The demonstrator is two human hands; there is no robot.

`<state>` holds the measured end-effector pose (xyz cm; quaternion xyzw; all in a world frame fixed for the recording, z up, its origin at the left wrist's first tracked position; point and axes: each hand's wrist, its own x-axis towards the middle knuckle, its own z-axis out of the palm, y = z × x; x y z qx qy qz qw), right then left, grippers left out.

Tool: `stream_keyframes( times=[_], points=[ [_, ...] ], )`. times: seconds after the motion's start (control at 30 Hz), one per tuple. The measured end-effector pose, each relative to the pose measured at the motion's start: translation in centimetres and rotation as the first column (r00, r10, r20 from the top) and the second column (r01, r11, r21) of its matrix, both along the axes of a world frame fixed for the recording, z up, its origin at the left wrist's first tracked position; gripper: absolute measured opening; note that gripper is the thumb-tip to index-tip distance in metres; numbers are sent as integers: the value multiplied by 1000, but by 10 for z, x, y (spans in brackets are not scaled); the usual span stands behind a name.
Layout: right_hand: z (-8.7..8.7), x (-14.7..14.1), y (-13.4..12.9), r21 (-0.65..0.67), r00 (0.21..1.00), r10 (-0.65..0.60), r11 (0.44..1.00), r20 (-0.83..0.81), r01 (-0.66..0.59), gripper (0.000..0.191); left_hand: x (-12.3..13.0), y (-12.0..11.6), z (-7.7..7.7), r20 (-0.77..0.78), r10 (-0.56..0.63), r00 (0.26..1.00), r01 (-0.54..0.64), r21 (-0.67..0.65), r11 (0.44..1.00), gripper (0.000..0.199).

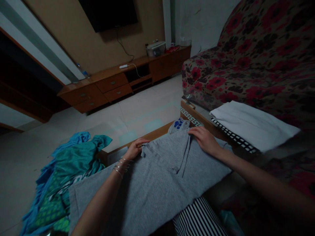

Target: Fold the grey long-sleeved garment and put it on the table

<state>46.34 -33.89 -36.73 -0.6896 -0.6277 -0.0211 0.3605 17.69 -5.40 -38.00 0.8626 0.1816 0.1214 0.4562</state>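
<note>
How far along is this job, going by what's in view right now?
Done: a white cloth lies folded. In hand: a grey garment is spread flat under the left hand and right hand. Left: teal and blue clothes lie heaped, unfolded.

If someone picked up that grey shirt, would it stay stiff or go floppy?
Probably floppy: the grey shirt lies flat and soft under the left hand and right hand, like knit cloth. It looks light, and might slide easily on the glass tabletop.
</note>
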Motion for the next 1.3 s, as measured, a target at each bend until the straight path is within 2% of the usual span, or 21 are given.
stream_keyframes(
  times=[0.03,0.1,0.17,0.23,0.37,0.43,0.5,0.6,0.7,0.77,0.9,1.03,1.1,1.17,1.23,1.3],
  points=[
    [-3,13,7,7,999,-38,999,-1,38,43,0,1,1,12,-5,1000,5,-18,1000,36],
    [-10,32,22,8,999,-14,1000,-39,14,48,0,2,1,35,23,999,-21,-52,998,32],
    [-19,44,38,3,989,83,997,-124,-83,39,1,2,-1,49,73,996,-70,-64,995,26],
    [-30,51,51,-10,965,99,995,-241,-104,29,2,1,-3,53,115,992,-112,-54,992,21],
    [-48,59,66,-46,921,-95,995,-377,84,24,5,-3,-7,58,155,986,-154,-10,988,19],
    [-51,60,68,-32,921,-137,990,-366,135,25,6,-5,-8,62,167,984,-168,13,986,24],
    [-50,60,66,9,928,-117,992,-355,128,29,6,-6,-8,61,180,982,-182,38,982,31],
    [-46,61,62,82,941,21,997,-338,7,34,6,-5,-7,36,176,984,-178,71,982,35],
    [-44,62,63,97,948,116,991,-295,-91,23,4,-3,-7,21,117,993,-118,71,990,33],
    [-46,62,69,78,962,65,996,-264,-45,23,3,-1,-9,21,115,993,-116,73,991,29],
    [-52,63,81,40,971,-86,994,-222,97,33,2,-1,-16,52,179,982,-184,107,977,26],
    [-49,67,76,-44,966,-89,996,-241,81,37,-2,-7,-11,83,123,989,-139,234,962,31],
    [-44,67,66,-69,971,-90,995,-223,77,40,-4,-15,-1,71,105,992,-124,377,918,37],
    [-36,59,55,-48,982,-105,994,-159,98,47,-5,-26,11,35,94,995,-97,554,827,45],
    [-29,45,46,-2,992,-99,995,-81,99,55,-5,-39,22,-45,25,999,11,677,736,47],
    [-27,28,40,21,999,-42,999,-23,42,56,-6,-52,29,-154,-90,984,173,703,690,38]
  ],
)
